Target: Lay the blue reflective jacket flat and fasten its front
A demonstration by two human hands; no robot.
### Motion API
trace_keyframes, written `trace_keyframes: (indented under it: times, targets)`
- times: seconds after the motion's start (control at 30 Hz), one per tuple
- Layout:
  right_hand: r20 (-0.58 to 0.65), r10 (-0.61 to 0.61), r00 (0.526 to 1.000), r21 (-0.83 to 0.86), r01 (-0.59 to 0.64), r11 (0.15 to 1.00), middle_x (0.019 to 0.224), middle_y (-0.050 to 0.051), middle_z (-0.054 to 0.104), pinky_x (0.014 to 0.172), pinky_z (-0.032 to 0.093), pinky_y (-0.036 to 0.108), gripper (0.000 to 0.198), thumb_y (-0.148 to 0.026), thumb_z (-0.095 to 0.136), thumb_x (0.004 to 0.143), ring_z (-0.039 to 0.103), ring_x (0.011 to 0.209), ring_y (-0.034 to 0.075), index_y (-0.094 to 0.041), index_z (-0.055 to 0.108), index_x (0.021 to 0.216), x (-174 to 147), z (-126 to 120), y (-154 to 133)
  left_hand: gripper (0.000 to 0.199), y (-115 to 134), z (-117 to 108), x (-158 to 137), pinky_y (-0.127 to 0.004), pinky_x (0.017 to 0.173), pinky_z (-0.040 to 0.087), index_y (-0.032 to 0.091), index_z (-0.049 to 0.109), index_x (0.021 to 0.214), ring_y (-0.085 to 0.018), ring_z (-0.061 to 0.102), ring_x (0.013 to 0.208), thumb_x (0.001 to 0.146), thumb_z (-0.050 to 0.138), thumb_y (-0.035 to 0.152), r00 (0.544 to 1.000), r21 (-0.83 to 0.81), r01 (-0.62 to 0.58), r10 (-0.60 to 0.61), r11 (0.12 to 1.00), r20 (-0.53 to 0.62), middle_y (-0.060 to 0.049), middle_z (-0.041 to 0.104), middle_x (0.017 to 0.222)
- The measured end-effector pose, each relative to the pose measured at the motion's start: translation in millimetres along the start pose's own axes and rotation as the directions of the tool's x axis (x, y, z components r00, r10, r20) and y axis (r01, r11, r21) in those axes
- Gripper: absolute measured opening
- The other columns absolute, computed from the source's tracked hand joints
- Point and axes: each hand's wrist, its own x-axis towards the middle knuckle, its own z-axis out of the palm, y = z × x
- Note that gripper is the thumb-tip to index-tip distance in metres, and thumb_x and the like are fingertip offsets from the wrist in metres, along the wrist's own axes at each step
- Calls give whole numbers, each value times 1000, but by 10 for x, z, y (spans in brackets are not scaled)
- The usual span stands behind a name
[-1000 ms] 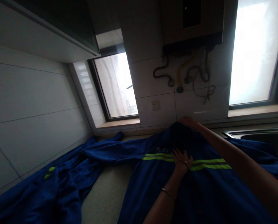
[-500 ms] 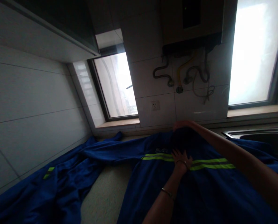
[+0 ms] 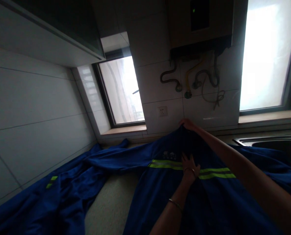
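lying on the counter (image 3: 111, 202): i see the blue jacket (image 3: 145, 199) spread out, one sleeve (image 3: 126, 159) stretched off to the left; i judge the chest mostly laid out.
collar (image 3: 181, 133): drawn up into a peak near the wall, so i count this part as not yet flat.
bunched cloth (image 3: 62, 202): heaped and creased at far left; i can't tell whether it is a separate garment.
right hand (image 3: 188, 124): fingers look pinched together on the collar's top edge, the jacket hanging down from them.
left hand (image 3: 191, 168): fingers apart, gripping nothing that i can see, resting on the jacket's chest at the yellow-green stripes (image 3: 166, 164), below the collar.
sink (image 3: 243, 141): just beside the jacket's right side.
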Motion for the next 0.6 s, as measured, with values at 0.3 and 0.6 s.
trace_keyframes:
  times: [0.3, 0.6]
  targets:
    - [-39, 509, 860, -133, -509, 850, 133, 18, 40, 92, 34, 46, 54, -20, 36, 86, 38, 121, 32, -18, 28, 140, -93, 461, -82, 66, -190, -53, 240, -34, 109, 21, 2, 31, 134, -26, 30, 130, 74, 50, 22, 941, -271, 159, -228, 949, -248, -20, 35, 138]
    - [396, 421, 816, -127, -406, 905, 106, 16, 62, 77, 46, 41, 71, -26, 67, 66, 61, 89, 28, -20, 42, 133, -803, 777, 57, 62, -527, -160, 446, -30, 105, 30, 5, 31, 135, -23, 36, 127, 78, 52, 18, 928, -554, 185, -330, 812, -174, -18, 37, 137]
